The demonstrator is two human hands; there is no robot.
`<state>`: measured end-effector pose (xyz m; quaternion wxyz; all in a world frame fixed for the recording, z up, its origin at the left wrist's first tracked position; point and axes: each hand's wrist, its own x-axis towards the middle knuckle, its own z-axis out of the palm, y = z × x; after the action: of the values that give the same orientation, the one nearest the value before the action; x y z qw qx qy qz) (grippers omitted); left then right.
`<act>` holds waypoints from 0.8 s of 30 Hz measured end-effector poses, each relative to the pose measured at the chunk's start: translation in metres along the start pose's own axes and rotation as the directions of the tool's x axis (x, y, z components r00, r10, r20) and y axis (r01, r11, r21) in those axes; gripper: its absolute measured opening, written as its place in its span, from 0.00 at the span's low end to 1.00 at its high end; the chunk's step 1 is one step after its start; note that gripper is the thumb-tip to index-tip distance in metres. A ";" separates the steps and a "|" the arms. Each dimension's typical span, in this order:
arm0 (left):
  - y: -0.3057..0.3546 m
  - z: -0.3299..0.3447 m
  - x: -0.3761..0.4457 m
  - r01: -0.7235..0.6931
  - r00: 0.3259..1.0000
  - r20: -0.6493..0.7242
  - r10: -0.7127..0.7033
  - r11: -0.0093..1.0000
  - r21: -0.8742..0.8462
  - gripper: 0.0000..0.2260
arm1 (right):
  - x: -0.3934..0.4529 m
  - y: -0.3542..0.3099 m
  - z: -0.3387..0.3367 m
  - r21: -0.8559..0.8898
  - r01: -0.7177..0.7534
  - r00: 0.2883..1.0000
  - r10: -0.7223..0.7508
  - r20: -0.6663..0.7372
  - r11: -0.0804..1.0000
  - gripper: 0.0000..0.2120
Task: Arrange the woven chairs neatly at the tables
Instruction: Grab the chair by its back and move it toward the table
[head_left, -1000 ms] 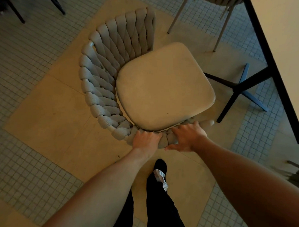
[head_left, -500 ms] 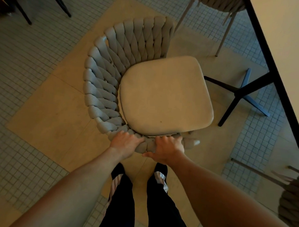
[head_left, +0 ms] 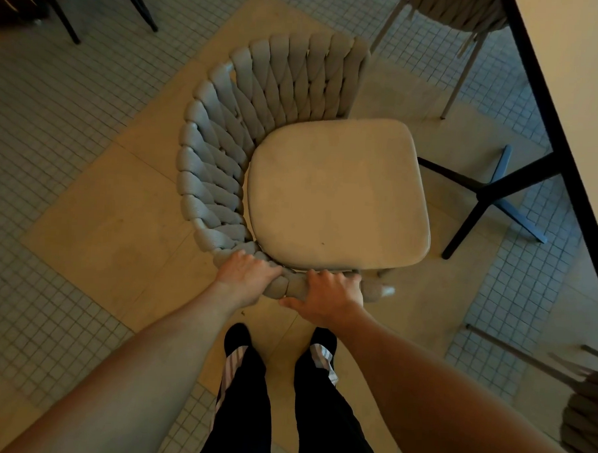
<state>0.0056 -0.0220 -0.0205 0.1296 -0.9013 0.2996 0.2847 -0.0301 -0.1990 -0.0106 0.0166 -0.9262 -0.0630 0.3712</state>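
A grey woven chair [head_left: 247, 128] with a beige seat cushion [head_left: 337, 190] stands on the floor right in front of me, its curved back wrapping round the left and far sides. My left hand [head_left: 245, 275] grips the woven rim at the near end of the chair's arm. My right hand [head_left: 329, 296] grips the same rim just to the right, fingers curled over the top and thumb underneath. The table [head_left: 578, 84] runs along the right edge, its black cross base [head_left: 487, 197] on the floor just right of the chair.
A second woven chair [head_left: 454, 14] stands at the top, against the table. Part of a third woven chair [head_left: 587, 420] shows at the lower right. Dark furniture legs [head_left: 70, 24] stand at the top left. My two feet are just behind the held chair.
The chair has turned, its back swinging to the right and its open front now facing the table. Both my hands kept hold of the rim. I brought my feet side by side.
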 end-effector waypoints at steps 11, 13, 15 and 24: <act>-0.004 -0.051 -0.008 0.088 0.981 0.195 -0.019 0.933 -0.348 0.34 | -0.013 0.028 -0.032 0.122 -0.009 0.999 0.004 0.047 0.992 0.39; -0.007 -0.064 -0.013 0.134 0.985 0.153 -0.076 0.900 -0.414 0.29 | -0.018 0.030 -0.042 0.151 -0.018 0.999 0.012 0.038 0.988 0.39; -0.011 -0.075 -0.018 0.164 0.986 0.103 -0.132 0.886 -0.433 0.25 | -0.022 0.030 -0.052 0.170 -0.018 0.999 0.013 0.031 0.985 0.40; -0.041 -0.101 -0.032 0.208 0.977 0.041 -0.207 0.912 -0.353 0.24 | -0.023 0.015 -0.087 0.157 -0.005 0.998 0.016 -0.068 0.988 0.41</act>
<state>0.0540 -0.0152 0.0821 -0.0054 -0.9362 0.1456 0.3199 0.0147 -0.2158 0.0669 0.0896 -0.9347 -0.0281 0.3429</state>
